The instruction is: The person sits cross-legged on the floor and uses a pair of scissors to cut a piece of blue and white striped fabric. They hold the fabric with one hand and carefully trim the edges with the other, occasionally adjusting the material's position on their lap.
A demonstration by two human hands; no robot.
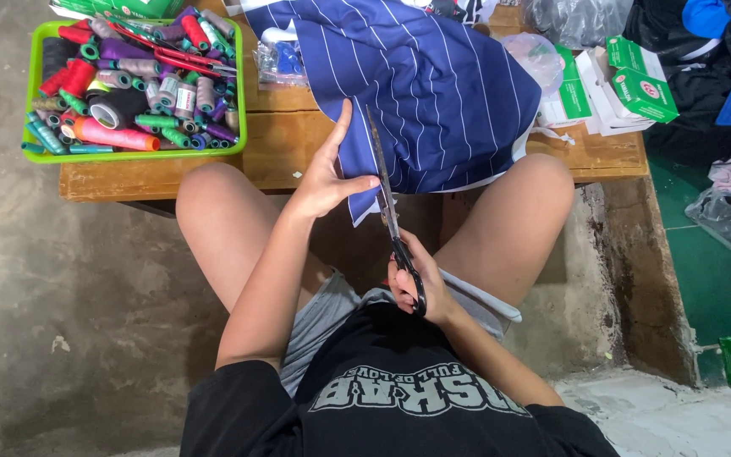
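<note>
A blue cloth with thin white stripes (433, 85) lies over a low wooden table (171, 173) and hangs off its near edge. My left hand (327, 173) pinches the cloth's lower left edge, thumb on top. My right hand (416, 283) grips the black handles of long scissors (385, 190). The blades point away from me and run along the cloth's edge, right beside my left thumb.
A green tray (34, 85) at the table's left end holds several thread spools and red-handled scissors (184, 57). Green and white boxes (636, 85) and clear plastic bags (577, 17) lie at the right. My bare knees flank the table; concrete floor lies to the left.
</note>
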